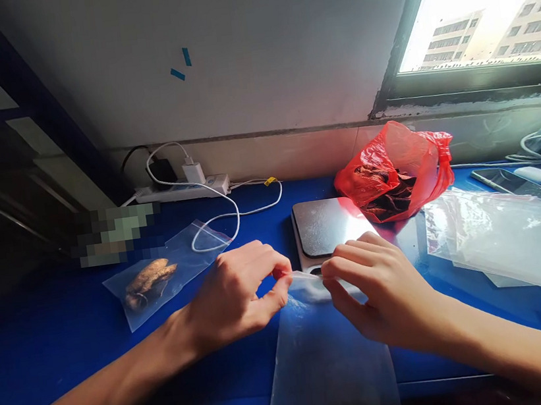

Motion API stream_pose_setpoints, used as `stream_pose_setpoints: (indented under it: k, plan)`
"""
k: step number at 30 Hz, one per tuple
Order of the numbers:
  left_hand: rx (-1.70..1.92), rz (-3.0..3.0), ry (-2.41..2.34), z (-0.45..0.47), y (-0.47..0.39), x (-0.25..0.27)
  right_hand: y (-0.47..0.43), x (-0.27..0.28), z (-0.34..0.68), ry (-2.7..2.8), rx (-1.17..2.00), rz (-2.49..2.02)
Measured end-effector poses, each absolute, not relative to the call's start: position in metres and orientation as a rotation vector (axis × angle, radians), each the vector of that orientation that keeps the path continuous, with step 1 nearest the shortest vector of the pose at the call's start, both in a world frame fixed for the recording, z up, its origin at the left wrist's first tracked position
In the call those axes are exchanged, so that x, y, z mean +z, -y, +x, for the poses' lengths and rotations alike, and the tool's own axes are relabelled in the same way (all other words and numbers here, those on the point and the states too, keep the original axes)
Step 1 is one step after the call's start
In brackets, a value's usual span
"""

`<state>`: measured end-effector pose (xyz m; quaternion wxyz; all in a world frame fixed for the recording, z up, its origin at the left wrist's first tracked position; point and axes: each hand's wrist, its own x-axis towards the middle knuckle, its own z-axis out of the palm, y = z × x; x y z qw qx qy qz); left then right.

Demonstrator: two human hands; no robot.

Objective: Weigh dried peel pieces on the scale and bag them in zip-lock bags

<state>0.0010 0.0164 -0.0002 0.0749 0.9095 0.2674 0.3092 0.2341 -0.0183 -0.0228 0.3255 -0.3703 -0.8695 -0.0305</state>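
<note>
At the blue table (62,329), I have the left hand (242,292) and right hand (375,281) pinching the clear bag (335,367) by its top edge, near the silver scale (328,225).

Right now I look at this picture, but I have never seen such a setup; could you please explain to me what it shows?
No machine is here, only a person. The single picture comes from a camera worn on the head, looking forward and down. The bare left hand and right hand pinch the far end of a clear plastic bag. The blue table bears what looks like a scale, a red bag with dark pieces, flat clear bags on the right and a brown lump in another bag.
</note>
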Motion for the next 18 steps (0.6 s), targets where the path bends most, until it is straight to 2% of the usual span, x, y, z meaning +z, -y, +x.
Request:
stream_pose_setpoints:
  k: [8, 18]
  plan:
    - [0.977, 2.764, -0.827, 0.0, -0.018, -0.006, 0.016, -0.02, 0.231, 2.246, -0.213, -1.008]
    - [0.947, 2.822, -0.64, 0.015, -0.008, -0.019, 0.022, -0.028, 0.22, 2.324, -0.31, -0.931]
